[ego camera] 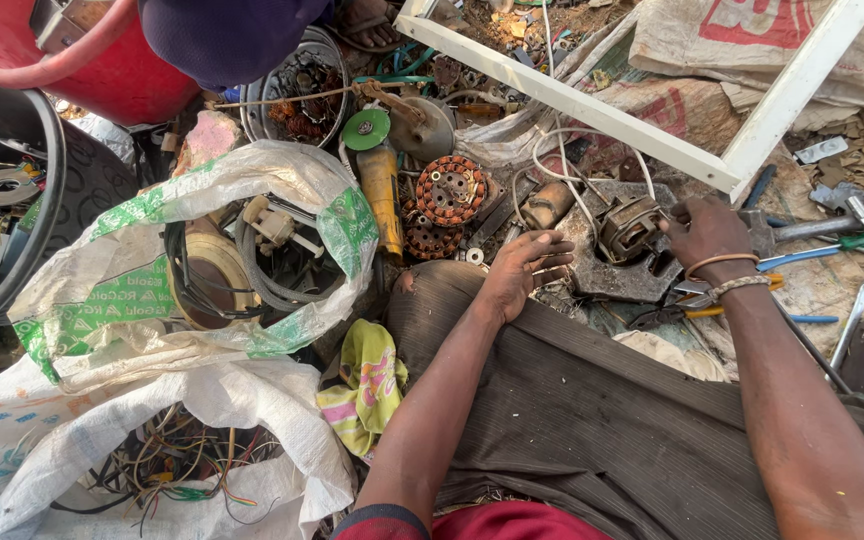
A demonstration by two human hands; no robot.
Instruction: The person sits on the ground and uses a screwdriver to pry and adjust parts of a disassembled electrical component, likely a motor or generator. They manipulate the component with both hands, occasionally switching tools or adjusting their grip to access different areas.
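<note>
The right hand [707, 232] grips a small motor [630, 228] on the metal plate [624, 280]; the left hand [520, 270] rests open-fingered beside that plate. Stripping seems underway; freeing its wires needs a tool.

Daylight falls soft and even over the scene — no hard-edged shadows, only dim pockets inside the black tub [12, 240] and under the sack [202, 230] folds. The white frame [652, 110] and pale sacks run bright, close to washed out. Focus is sharp across the middle; the wide lens bends the edges — the corners stretch and soften slightly. No motion blur shows.
</note>
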